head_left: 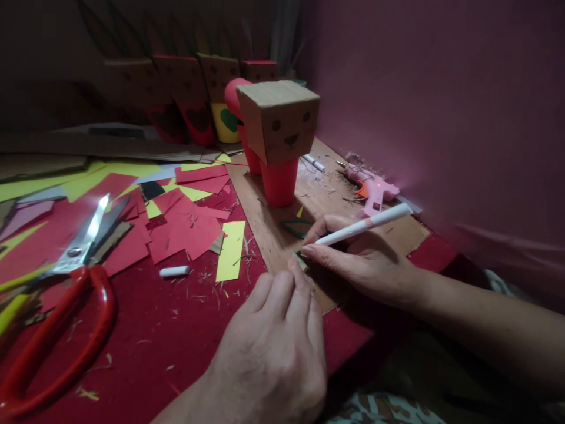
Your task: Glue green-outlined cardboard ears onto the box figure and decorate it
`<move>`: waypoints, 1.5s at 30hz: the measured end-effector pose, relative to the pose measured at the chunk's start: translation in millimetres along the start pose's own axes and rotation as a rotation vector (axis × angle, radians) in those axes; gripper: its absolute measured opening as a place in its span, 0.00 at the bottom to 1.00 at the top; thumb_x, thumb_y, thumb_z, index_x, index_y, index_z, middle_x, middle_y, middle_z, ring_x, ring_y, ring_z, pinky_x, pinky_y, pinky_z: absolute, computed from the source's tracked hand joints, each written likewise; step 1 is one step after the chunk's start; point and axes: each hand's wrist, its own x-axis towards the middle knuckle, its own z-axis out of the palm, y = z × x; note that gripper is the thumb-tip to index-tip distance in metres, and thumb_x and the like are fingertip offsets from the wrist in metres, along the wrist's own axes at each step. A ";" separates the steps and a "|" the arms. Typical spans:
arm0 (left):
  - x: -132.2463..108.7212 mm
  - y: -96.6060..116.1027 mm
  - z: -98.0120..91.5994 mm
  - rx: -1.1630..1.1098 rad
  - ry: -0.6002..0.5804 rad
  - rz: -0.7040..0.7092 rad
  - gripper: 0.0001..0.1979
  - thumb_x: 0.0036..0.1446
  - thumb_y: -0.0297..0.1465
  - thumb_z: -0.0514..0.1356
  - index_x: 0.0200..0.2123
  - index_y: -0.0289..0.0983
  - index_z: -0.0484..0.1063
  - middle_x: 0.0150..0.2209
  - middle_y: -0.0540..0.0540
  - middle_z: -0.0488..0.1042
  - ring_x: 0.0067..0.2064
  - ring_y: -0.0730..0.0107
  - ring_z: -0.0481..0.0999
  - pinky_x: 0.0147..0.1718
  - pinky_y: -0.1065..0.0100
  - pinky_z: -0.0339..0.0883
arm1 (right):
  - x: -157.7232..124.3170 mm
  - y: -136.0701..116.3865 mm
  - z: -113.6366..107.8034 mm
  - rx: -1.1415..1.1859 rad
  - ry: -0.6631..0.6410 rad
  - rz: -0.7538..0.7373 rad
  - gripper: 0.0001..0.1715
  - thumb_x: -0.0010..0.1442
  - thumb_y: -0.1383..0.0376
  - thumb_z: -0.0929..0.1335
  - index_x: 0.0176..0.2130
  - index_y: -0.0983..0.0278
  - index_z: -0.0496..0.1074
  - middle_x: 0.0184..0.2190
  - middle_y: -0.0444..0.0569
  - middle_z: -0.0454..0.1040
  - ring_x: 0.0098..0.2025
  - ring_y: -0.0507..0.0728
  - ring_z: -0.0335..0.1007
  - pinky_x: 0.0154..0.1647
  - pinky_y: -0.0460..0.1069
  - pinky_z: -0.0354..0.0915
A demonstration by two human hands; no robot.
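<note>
My right hand (353, 259) grips a white felt-tip marker (366, 225), its green tip down at the board by my left fingertips. Closed and pressed low on the board, my left hand (278, 341) has its fingers together; what they pin down is mostly hidden. Just beyond the marker tip lies a leaf-shaped piece (296, 227) with a dark green outline. Behind it stands a red paper cup (279, 182) topped by a cardboard box head (282, 121) with drawn eyes and nose. A white marker cap (174, 271) lies left of my hands.
Large red-handled scissors (75, 265) lie at the left near red paper scraps (189, 229) and a yellow strip (231, 251). A pink glue gun (373, 185) rests on the wooden board (251, 200) near the wall. Several similar box-headed cups (225, 121) stand behind.
</note>
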 end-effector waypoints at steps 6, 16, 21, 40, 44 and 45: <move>5.4 -3.4 -7.2 0.018 -0.069 0.055 0.19 0.61 0.19 0.47 0.41 0.20 0.79 0.41 0.27 0.83 0.35 0.48 0.80 0.38 0.53 0.71 | -0.4 -4.1 -0.5 -0.014 0.011 0.011 0.07 0.61 0.65 0.71 0.30 0.64 0.74 0.23 0.42 0.75 0.27 0.51 0.69 0.30 0.47 0.63; 9.7 -8.3 -12.3 0.000 -0.102 0.066 0.21 0.62 0.18 0.46 0.41 0.21 0.80 0.40 0.28 0.84 0.32 0.51 0.80 0.36 0.54 0.72 | -0.5 -1.5 -0.1 0.011 -0.011 -0.007 0.08 0.63 0.62 0.72 0.33 0.64 0.77 0.27 0.44 0.79 0.30 0.52 0.74 0.33 0.47 0.67; 7.7 -5.9 -10.2 -0.014 -0.109 0.079 0.19 0.62 0.19 0.47 0.40 0.21 0.79 0.39 0.27 0.84 0.32 0.51 0.79 0.35 0.54 0.72 | -0.9 -4.1 -1.2 -0.018 -0.002 0.007 0.08 0.62 0.65 0.71 0.31 0.64 0.76 0.24 0.43 0.77 0.28 0.51 0.70 0.29 0.46 0.64; 6.4 -8.0 -14.0 0.001 -0.182 0.095 0.22 0.64 0.19 0.45 0.44 0.19 0.79 0.43 0.27 0.83 0.35 0.48 0.82 0.37 0.53 0.74 | 0.2 -9.7 -2.3 0.026 -0.001 0.032 0.08 0.60 0.66 0.71 0.28 0.64 0.74 0.22 0.41 0.73 0.24 0.49 0.65 0.25 0.45 0.60; 5.9 -8.6 -13.2 0.011 -0.156 0.097 0.22 0.63 0.20 0.46 0.44 0.19 0.79 0.42 0.26 0.83 0.33 0.49 0.81 0.36 0.54 0.74 | 0.0 -9.3 -2.0 0.029 -0.013 0.037 0.08 0.60 0.66 0.72 0.28 0.64 0.74 0.22 0.42 0.74 0.25 0.50 0.67 0.26 0.46 0.61; 6.1 -9.0 -13.6 0.012 -0.150 0.098 0.21 0.63 0.20 0.46 0.44 0.19 0.79 0.42 0.26 0.83 0.33 0.49 0.81 0.35 0.54 0.74 | -0.3 -9.7 -2.2 0.026 -0.013 0.037 0.09 0.60 0.67 0.71 0.28 0.64 0.73 0.21 0.42 0.73 0.25 0.50 0.66 0.25 0.46 0.60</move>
